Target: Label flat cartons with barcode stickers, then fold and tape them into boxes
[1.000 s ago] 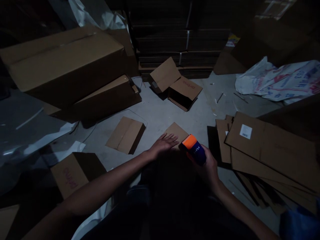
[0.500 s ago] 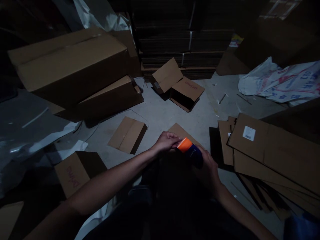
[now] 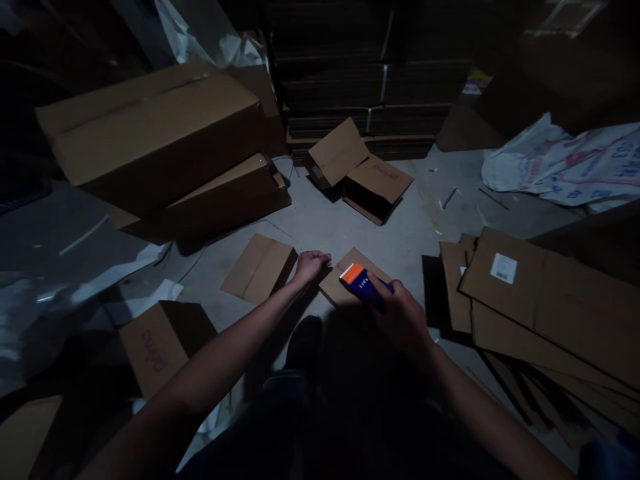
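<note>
Right hand [image 3: 403, 308]: fingers clamped around the blue body of a hand tool [image 3: 369, 292].
Hand tool: orange head extends ahead of the right hand, toward the left hand, over a small box; contact cannot be confirmed.
Small box [image 3: 334, 281]: on the floor [image 3: 320, 223] between both hands, partly covered by the hand tool.
Left hand [image 3: 310, 266]: fingers bent inward near the small box; cannot tell whether they grip anything.
Closed box [image 3: 257, 265]: just beside the left hand, on its left.
Printed box [image 3: 153, 350]: left of the left hand, nearer the body.
Open boxes [image 3: 381, 179]: two, beyond both hands.
Flattened cardboard [image 3: 565, 303]: piled right of the right hand, white label [image 3: 503, 268] on the top sheet.
Large box [image 3: 155, 127]: far left, beyond the left hand, atop another box [image 3: 215, 203].
White sack [image 3: 560, 167]: far right, beyond the flattened cardboard.
</note>
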A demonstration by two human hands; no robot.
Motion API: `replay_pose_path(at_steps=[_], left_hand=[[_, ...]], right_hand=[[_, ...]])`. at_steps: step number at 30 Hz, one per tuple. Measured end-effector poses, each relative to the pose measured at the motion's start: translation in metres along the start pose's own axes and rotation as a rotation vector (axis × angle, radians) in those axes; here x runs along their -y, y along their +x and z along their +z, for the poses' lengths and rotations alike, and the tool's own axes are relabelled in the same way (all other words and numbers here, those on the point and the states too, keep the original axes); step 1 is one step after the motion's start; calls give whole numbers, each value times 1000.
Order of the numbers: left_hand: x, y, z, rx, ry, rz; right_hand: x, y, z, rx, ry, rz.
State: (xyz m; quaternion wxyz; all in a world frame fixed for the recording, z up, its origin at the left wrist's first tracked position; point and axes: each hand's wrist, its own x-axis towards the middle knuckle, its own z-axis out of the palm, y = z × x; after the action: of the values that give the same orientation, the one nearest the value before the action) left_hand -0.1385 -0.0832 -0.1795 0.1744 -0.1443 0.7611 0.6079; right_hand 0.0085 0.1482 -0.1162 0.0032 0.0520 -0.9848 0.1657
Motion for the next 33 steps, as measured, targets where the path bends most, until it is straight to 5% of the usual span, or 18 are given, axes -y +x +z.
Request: replay_pose_path(at_steps=[9, 13, 20, 23, 29, 33], left_hand=[[29, 3, 11, 78, 133, -37], [25, 3, 9, 95, 234, 43], [10, -14, 32, 227, 447, 159], [7, -18, 33, 207, 576, 135], [4, -18, 33, 192, 727, 117], [6, -17, 36, 182, 767, 105]], right_hand=[[9, 4, -2, 35, -40, 30], [12, 3, -1, 52, -53, 26], [-1, 0, -10, 110, 38, 6], [-30, -27, -17, 150, 140, -46], [-103, -123, -21, 96, 47, -17], [-123, -161, -20, 80, 35, 11]])
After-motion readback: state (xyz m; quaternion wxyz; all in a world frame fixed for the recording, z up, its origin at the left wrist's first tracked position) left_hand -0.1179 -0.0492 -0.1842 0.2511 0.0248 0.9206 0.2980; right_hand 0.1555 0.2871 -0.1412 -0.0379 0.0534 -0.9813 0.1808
